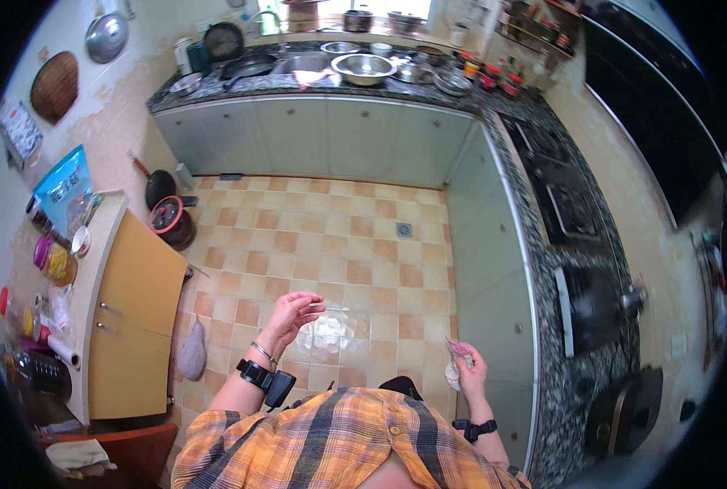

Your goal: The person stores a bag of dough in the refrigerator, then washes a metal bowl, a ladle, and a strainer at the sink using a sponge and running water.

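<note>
My left hand [293, 315] hangs over the tiled floor [314, 244] with fingers slightly apart and nothing in it. A metal bangle and a black strapped device sit at that wrist. Between the fingers of my right hand [472, 374] is a small crumpled whitish cloth [453, 374] with a pink edge; its exact kind is hard to make out. This hand is beside the pale green cabinet front [498, 330] on the right.
A granite counter [412, 91] carries a steel basin [363, 68], pans and jars. On the right are a gas stove [556, 183] and a dark appliance [589, 312]. A yellow cabinet [137, 318], a lidded pot [174, 226] and a gourd [192, 353] stand or lie at left.
</note>
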The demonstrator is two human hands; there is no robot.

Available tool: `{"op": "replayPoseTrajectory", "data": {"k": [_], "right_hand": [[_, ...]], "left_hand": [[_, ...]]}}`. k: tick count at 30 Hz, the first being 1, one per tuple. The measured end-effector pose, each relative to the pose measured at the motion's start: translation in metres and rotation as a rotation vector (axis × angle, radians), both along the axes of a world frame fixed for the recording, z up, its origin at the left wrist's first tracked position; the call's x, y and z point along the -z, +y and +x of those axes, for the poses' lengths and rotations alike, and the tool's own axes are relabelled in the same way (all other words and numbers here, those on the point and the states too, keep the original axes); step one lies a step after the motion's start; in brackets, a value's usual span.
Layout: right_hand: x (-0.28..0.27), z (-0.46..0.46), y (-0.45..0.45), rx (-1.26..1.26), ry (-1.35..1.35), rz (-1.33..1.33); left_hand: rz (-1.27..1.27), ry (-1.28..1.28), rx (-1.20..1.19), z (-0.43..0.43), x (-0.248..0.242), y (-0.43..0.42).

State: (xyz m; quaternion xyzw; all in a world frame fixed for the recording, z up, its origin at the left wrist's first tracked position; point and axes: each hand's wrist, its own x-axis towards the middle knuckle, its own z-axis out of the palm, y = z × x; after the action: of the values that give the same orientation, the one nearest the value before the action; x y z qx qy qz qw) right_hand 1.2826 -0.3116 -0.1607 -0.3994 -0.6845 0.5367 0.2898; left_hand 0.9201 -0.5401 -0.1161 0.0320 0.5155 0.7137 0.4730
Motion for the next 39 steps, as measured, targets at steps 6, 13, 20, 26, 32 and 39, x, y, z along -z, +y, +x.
{"op": "replayPoseTrajectory", "data": {"k": [6, 13, 20, 26, 32, 39], "right_hand": [[0.025, -0.112, 0.097, -0.06, 0.028, -0.196], [0.042, -0.302, 0.215, -0.286, 0.193, -0.454], [0.055, -0.521, 0.245, -0.656, 0.026, -0.459], [0.049, -0.706, 0.221, -0.889, -0.06, -0.5], [0.025, -0.842, 0.219, -0.789, -0.022, -0.62], [0.024, -0.967, 0.243, -0.588, 0.073, -0.573]], "left_hand": [[0.025, -0.014, -0.167, -0.073, 0.023, 0.027], [-0.078, 0.028, -0.45, -0.176, 0.019, 0.052], [-0.051, 0.037, -0.709, -0.252, 0.02, 0.061], [-0.058, 0.008, -0.95, -0.34, 0.035, 0.017], [-0.035, -0.003, -0.989, -0.5, 0.039, 0.0], [-0.079, 0.04, -0.826, -0.676, 0.024, 0.026]]}}
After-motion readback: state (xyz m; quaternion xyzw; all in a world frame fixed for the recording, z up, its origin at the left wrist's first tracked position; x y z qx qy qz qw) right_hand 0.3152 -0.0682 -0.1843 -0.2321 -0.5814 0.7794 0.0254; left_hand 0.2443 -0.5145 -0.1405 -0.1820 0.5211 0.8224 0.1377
